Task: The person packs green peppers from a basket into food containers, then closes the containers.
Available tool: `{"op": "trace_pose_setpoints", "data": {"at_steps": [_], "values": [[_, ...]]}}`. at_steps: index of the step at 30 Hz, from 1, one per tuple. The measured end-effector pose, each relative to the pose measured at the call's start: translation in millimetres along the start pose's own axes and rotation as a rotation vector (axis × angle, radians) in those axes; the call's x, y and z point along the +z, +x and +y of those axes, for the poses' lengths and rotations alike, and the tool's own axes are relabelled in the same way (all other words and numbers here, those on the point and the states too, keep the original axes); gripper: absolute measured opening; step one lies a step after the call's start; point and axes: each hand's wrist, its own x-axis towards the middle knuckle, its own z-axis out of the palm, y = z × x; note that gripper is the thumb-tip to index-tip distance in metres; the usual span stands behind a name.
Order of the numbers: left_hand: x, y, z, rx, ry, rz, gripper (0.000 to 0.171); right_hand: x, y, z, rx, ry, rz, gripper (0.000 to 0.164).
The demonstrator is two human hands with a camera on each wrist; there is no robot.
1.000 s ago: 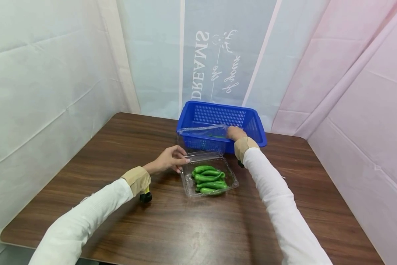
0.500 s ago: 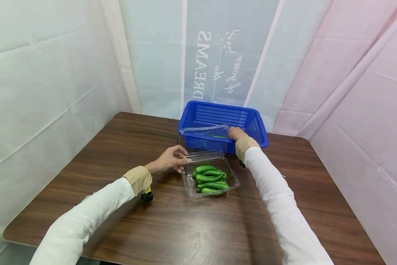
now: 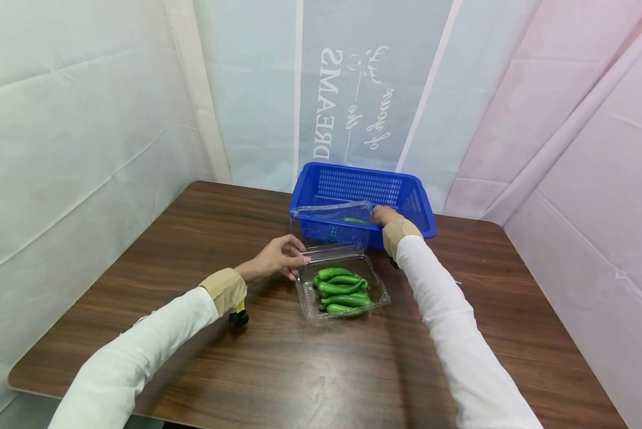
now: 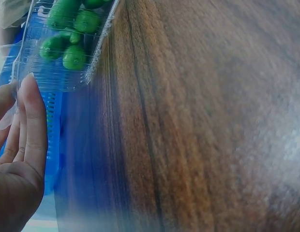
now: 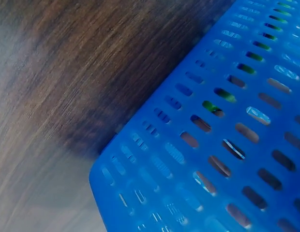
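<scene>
A hinged clear plastic container point(image 3: 383, 296) lies on the table with its lid point(image 3: 348, 207) raised against the blue basket. Several glossy green, slim cucumber-like vegetables point(image 3: 343, 290) are in its base. My left hand point(image 3: 277, 257) pinches the container's left side near the hinge; in the left wrist view, plastic passes between the thumb point(image 4: 33, 104) and fingers. My right hand point(image 3: 386, 215) reaches over the near rim into the blue basket point(image 3: 428, 223). Its fingertips are hidden, so its grip does not show. Through the basket slots, the right wrist view gives glimpses of skin and green.
The brown wooden table point(image 3: 235, 369) extends around the container and basket. Behind the basket hangs a printed cloth backdrop point(image 3: 374, 89), and pale cloth walls stand at left and right. Another green vegetable point(image 3: 355, 220) shows through the raised lid.
Both hands keep nearly the same places, the left at the container and the right in the basket. The whole head view has shifted slightly.
</scene>
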Motion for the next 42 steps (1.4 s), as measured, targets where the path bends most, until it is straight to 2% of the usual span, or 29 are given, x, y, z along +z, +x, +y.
{"op": "trace_pose_setpoints", "data": {"at_steps": [5, 6, 10, 12, 13, 17, 19, 21, 23, 26, 31, 37, 42], "values": [[4.1, -8.4, 15.4, -0.013, -0.015, -0.034, 0.042, -40, -82, -41, 0.038, -0.017, -0.01, 0.034], [4.9, -8.8, 15.7, -0.01, -0.011, -0.036, 0.042, -47, -96, -46, 0.041, -0.013, -0.041, 0.035], [7.1, -9.2, 14.8, -0.004, -0.007, -0.037, 0.042, -70, -152, -71, 0.012, -0.023, -0.021, 0.016], [8.1, -9.1, 14.6, -0.005, -0.006, -0.036, 0.042, -87, -182, -87, 0.012, -0.014, -0.053, 0.017], [8.4, -8.5, 14.2, -0.005, -0.006, -0.035, 0.042, -95, -198, -98, 0.016, -0.013, -0.039, 0.015], [8.9, -4.1, 8.3, -0.011, -0.017, -0.04, 0.042, -138, -275, -145, 0.085, -0.002, -0.094, 0.023], [9.0, -0.5, 2.0, -0.011, -0.024, -0.044, 0.043, -152, -311, -162, 0.082, -0.008, -0.055, 0.025], [9.6, 2.6, -4.1, -0.014, -0.027, -0.043, 0.044, -158, -333, -169, 0.06, -0.012, -0.014, 0.026], [10.5, 5.0, -9.1, -0.014, -0.02, -0.035, 0.044, -159, -346, -171, 0.038, -0.012, 0.015, 0.027], [11.7, 6.0, -11.8, -0.009, -0.005, -0.018, 0.042, -158, -351, -171, 0.021, -0.02, 0.06, 0.028], [11.6, 6.6, -10.6, 0.011, 0.015, 0.007, 0.038, -159, -344, -172, 0.028, -0.019, 0.095, 0.026], [7.9, 6.8, -9.1, 0.023, 0.031, 0.014, 0.037, -168, -334, -173, 0.062, 0.046, 0.121, 0.02], [1.6, 4.8, -10.8, 0.037, 0.039, 0.032, 0.037, -179, -334, -172, 0.02, 0.058, 0.181, 0.015]]}}
